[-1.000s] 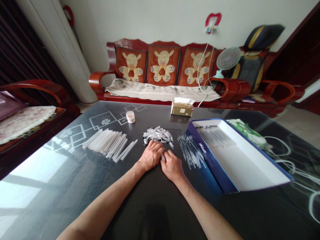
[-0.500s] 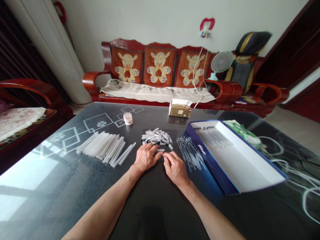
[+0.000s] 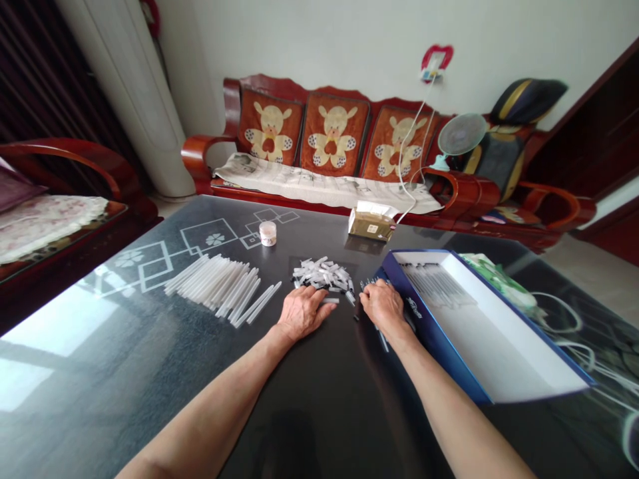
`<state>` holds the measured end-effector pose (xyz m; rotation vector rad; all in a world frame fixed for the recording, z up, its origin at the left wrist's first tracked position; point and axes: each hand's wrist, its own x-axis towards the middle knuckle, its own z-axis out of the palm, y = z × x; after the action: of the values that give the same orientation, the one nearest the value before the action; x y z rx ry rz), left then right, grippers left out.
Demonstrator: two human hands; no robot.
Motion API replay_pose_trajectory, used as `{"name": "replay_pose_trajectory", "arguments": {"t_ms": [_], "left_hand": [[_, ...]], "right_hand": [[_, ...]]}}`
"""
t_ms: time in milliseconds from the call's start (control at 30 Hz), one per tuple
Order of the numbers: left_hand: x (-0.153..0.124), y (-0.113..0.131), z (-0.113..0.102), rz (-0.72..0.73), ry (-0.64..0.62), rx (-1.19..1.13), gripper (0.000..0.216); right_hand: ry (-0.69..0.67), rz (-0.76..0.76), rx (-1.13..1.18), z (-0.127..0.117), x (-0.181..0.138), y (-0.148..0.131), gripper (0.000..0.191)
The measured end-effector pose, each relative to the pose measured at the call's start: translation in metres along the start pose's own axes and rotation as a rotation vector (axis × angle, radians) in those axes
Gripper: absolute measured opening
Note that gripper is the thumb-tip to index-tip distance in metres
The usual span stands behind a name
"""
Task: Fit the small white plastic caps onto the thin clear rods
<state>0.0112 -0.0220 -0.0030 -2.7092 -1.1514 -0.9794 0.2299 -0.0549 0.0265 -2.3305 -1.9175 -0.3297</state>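
Head view: one row of sticks (image 3: 439, 286) lay in the box (image 3: 519, 352) at three o'clock, seemingly done; loose refills (image 3: 383, 340), tubes (image 3: 214, 286) at nine and heaped caps (image 3: 324, 271) at twelve seemed left to handle. The left hand (image 3: 301, 313) pinched a cap (image 3: 331, 301); the right hand (image 3: 384, 305), beside it just earlier, now covered the refills, fingers curled, grip unclear.

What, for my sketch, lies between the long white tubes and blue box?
Head view: short white and black pieces, the left hand, and the right hand over thin rods.
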Motion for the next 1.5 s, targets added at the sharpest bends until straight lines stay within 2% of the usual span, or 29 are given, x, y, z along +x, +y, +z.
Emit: {"name": "replay_pose_trajectory", "arguments": {"t_ms": [167,233,367,467,533,600,667,733,800,867,1000,1100,1267,1500], "left_hand": [[0.0,-0.001,0.0,0.019,-0.001,-0.025,0.041],[0.0,-0.001,0.0,0.02,-0.002,-0.03,0.041],[0.0,0.0,0.0,0.025,-0.005,-0.02,0.037],[0.001,-0.001,0.0,0.04,-0.005,-0.003,0.035],[0.001,-0.001,0.001,0.056,-0.001,0.004,0.035],[0.001,-0.002,0.003,0.063,0.013,0.002,0.035],[0.001,-0.002,0.003,0.059,0.03,-0.009,0.034],[0.002,-0.002,0.002,0.046,0.042,-0.018,0.032],[0.002,-0.001,0.001,0.02,0.048,-0.022,0.03],[0.002,-0.001,0.0,-0.013,0.052,-0.02,0.031],[0.002,-0.001,0.0,-0.05,0.05,-0.032,0.035],[0.001,-0.001,0.001,-0.066,0.052,-0.07,0.031],[0.002,0.0,0.0,-0.066,0.068,-0.134,0.023],[0.002,0.0,0.001,-0.043,0.039,-0.123,0.026]], "right_hand": [[-0.325,0.212,0.058,-0.016,0.024,-0.008,0.019],[-0.386,0.268,0.068,-0.019,0.033,-0.01,0.019],[-0.403,0.29,0.087,-0.022,0.034,-0.006,0.022],[-0.246,0.259,0.237,-0.025,0.027,0.003,0.022],[-0.094,0.286,0.489,-0.026,0.022,0.01,0.022],[-0.017,0.377,0.906,-0.024,0.017,0.013,0.022],[-0.019,0.473,1.392,-0.02,0.013,0.01,0.023],[-0.038,0.52,1.776,-0.012,0.009,0.001,0.03],[-0.074,0.508,2.001,-0.005,0.004,-0.011,0.035],[-0.12,0.466,2.131,0.0,0.0,-0.023,0.035],[-0.187,0.414,2.245,0.003,-0.007,-0.04,0.035],[-0.141,0.42,2.268,0.004,-0.008,-0.046,0.028],[-0.012,0.318,2.132,0.008,-0.008,-0.051,0.029],[-0.072,0.258,2.011,0.01,-0.014,-0.055,0.031]]}}
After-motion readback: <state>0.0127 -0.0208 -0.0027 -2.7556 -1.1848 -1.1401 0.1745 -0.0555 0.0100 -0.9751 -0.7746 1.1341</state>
